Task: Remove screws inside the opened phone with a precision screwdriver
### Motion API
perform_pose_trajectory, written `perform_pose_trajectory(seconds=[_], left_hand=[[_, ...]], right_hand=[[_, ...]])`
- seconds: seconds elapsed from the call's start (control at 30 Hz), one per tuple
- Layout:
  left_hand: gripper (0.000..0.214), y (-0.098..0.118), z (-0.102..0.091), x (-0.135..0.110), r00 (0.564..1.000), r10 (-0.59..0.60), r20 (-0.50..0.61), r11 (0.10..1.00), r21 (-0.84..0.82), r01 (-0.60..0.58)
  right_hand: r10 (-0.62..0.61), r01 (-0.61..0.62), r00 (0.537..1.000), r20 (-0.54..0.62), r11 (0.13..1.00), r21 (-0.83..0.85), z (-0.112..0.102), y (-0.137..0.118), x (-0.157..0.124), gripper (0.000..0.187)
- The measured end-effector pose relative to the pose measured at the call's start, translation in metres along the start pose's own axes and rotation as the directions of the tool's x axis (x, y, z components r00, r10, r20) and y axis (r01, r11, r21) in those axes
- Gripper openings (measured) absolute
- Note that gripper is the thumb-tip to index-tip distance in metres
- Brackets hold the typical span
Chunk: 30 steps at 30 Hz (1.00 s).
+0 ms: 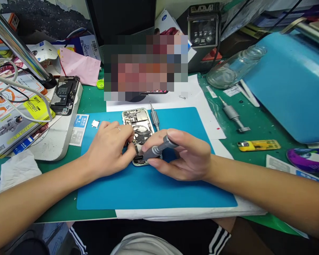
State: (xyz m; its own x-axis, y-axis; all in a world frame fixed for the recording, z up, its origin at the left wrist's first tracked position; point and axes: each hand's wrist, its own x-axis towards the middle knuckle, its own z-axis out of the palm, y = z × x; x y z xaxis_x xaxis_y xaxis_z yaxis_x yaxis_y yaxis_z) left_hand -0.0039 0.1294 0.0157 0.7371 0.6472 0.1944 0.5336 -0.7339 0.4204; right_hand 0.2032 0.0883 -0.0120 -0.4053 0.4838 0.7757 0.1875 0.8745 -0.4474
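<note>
An opened smartphone with its inner parts bare lies on the blue mat. My left hand is closed at its left edge, fingers curled and thumb bent against the lower part; its fingertips are partly hidden. Over the phone's lower end, my right hand grips a grey screwdriver, one finger against its end cap. The screwdriver's tip is hidden. A second screwdriver lies along the phone's right side. Left of the phone, a small silvery part rests on the mat.
A third screwdriver, a yellow lighter and a glass jar are to the right. Another opened phone sits on a white device beside battery boxes at left. A pixelated patch covers the back middle.
</note>
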Motion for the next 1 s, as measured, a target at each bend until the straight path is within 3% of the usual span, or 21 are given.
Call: perform_pose_trajectory(seconds=[1.0], left_hand=[[0.009,0.0006,-0.0013,0.0005,1.000,-0.006,0.024,1.000,0.013,0.005]], right_hand=[[-0.002,0.001,0.999,0.035,1.000,0.030,0.0023,-0.0011,-0.0010,0.078]])
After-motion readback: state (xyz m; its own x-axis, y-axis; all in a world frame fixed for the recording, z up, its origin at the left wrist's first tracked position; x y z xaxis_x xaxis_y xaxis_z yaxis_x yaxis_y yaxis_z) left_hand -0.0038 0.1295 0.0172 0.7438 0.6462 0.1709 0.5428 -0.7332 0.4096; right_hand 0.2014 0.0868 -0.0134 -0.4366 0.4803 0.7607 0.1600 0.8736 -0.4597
